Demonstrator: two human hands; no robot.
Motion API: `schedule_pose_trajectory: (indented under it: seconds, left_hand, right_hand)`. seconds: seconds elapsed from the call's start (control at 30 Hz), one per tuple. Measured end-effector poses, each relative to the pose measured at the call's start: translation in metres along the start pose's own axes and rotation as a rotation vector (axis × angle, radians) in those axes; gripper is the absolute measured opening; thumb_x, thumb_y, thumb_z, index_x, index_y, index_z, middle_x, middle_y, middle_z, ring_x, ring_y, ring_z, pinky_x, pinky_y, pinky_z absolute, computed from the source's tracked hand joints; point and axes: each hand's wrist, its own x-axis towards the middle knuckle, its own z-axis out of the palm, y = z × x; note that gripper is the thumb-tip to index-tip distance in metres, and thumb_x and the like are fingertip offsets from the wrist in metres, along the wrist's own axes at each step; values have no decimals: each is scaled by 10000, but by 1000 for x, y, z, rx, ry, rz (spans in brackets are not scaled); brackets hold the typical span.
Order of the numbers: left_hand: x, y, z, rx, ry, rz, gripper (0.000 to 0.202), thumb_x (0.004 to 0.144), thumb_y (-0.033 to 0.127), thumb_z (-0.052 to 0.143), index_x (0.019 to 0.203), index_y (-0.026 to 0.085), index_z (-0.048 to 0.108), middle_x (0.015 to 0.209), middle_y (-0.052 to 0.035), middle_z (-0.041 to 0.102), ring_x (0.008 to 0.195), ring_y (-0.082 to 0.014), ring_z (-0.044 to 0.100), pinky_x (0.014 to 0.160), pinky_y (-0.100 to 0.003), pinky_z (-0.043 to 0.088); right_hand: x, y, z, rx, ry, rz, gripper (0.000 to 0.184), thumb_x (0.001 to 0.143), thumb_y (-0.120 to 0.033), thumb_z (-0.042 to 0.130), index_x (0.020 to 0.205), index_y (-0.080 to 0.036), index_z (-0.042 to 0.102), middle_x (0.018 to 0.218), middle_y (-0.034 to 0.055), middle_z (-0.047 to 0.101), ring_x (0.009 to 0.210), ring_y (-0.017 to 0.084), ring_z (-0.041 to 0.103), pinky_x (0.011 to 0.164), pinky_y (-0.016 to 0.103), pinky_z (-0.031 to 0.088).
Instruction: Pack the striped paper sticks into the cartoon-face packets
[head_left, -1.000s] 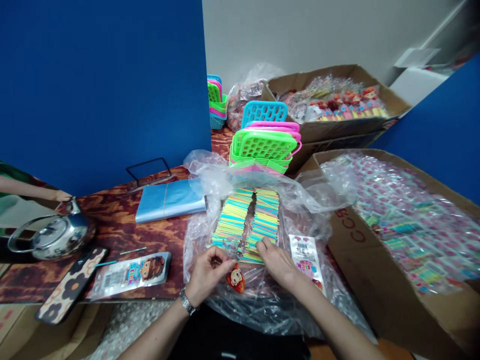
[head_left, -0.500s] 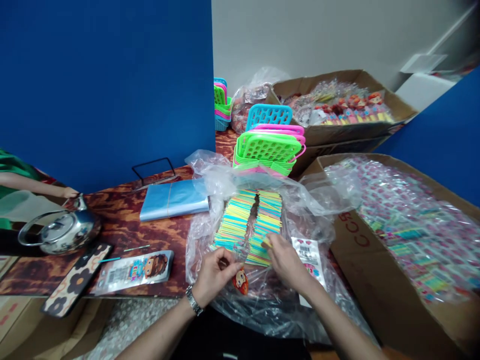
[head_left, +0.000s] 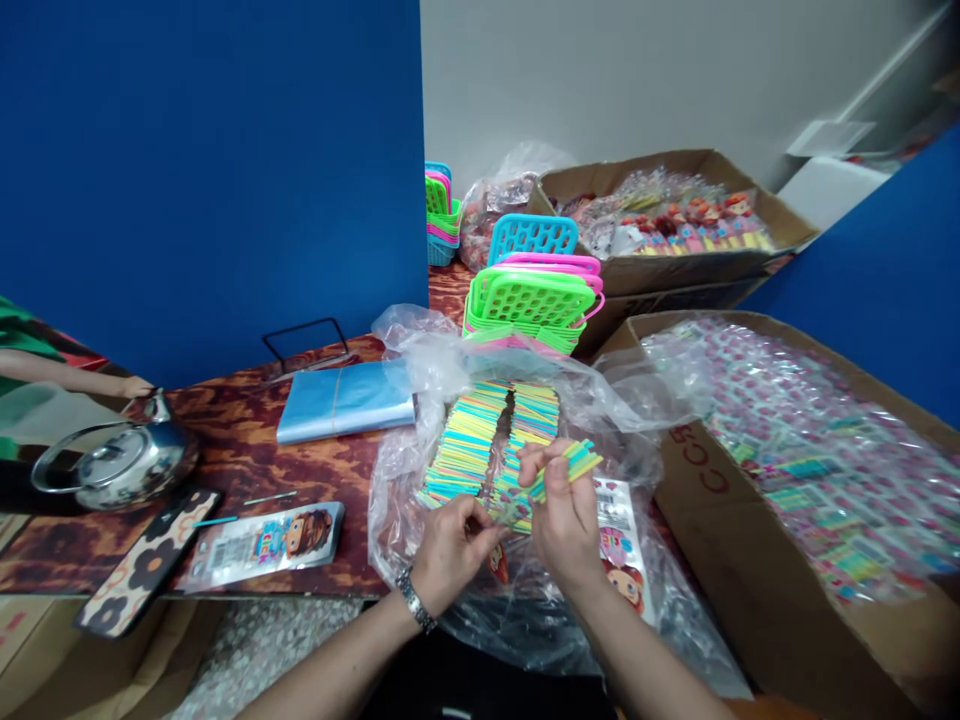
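Observation:
Thin yellow, green and blue sticks (head_left: 465, 440) lie in two rows on a clear plastic sheet in front of me. My right hand (head_left: 564, 520) is closed around a small bunch of these sticks (head_left: 574, 465), lifted above the right row. Beside it, my left hand (head_left: 450, 553) pinches a small clear bag printed with a cartoon head (head_left: 498, 563). The near ends of the held sticks are close to the bag; whether they are inside it I cannot tell. A printed packet (head_left: 621, 540) lies just right of my right hand.
Stacked plastic baskets (head_left: 529, 300) stand behind the sticks. A carton of filled packets (head_left: 795, 450) is at right, another carton (head_left: 675, 240) behind. On the left are blue plastic bags (head_left: 349, 400), printed bags (head_left: 270, 545), a flowered phone case (head_left: 146, 565), a kettle (head_left: 131, 465) and another person's hand (head_left: 136, 386).
My right hand has lifted a bunch of sticks from the right row and turned it toward the bag. My left hand has moved slightly right with the bag.

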Motion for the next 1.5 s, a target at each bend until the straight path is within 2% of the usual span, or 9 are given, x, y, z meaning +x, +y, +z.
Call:
schedule_pose_trajectory:
  seconds: [0.13,0.33,0.47,0.6,0.8,1.0,1.17,1.33,1.5]
  left_hand:
    - [0,0,2,-51,-3,-17,188,732,304,639,647,153,566,616,-6,595,547,-117,531,524,-207,406]
    - [0,5,2,-48,16,35,158,736,249,633,639,152,554,616,2,579,561,-110,524,533,-199,408]
    - [2,6,-3,16,45,118,111,749,205,620,668,147,571,641,-10,598,590,-120,548,559,-211,423]
    - [5,2,-10,0,52,238,44,759,193,620,783,156,619,735,-31,660,676,-140,600,627,-229,455]
    - [5,-2,-17,-49,31,331,88,801,175,576,869,155,628,843,-62,684,810,-159,628,733,-253,480]
    - [4,-3,-17,-59,39,384,110,817,153,552,901,155,622,896,-72,679,868,-160,623,775,-263,490]
    - [3,-4,-18,-45,39,392,108,820,159,549,896,158,626,878,-70,679,840,-155,627,754,-260,499]
    - [3,-6,-20,-48,27,388,137,828,173,544,939,166,624,894,-69,676,857,-156,623,766,-264,497]
    - [2,0,-22,-72,1,382,169,837,179,527,982,160,612,909,-72,672,851,-152,618,765,-259,485]
  right_hand:
    - [-3,2,7,60,94,59,242,929,-331,285,803,-219,458,752,16,522,861,159,519,862,355,397]
    - [-6,1,9,-13,77,62,263,925,-327,295,844,-213,518,835,30,552,982,181,511,908,374,373]
    - [-12,5,4,-44,-59,115,256,915,-380,312,993,-224,498,1085,70,544,1071,199,493,918,377,392]
    - [-15,6,-11,-78,-182,67,428,896,-465,306,1229,-212,396,1296,112,423,1212,239,392,1004,438,321]
    - [-4,5,-32,-288,-205,-171,248,873,-253,438,1111,-223,503,1154,97,514,1101,221,490,914,418,413]
    - [-4,1,-28,-475,-293,-414,225,790,-129,564,991,-229,556,959,52,586,927,178,566,902,409,426]
    - [-2,-4,-34,-492,-275,-430,292,778,-152,588,1061,-206,539,1011,86,568,979,194,549,859,383,461]
    - [1,-1,-36,-600,-333,-537,146,756,-150,620,886,-209,586,976,63,607,926,183,569,911,427,408]
    - [-2,1,-31,-576,-348,-518,117,803,-135,554,896,-202,578,895,44,650,852,153,595,891,399,419]
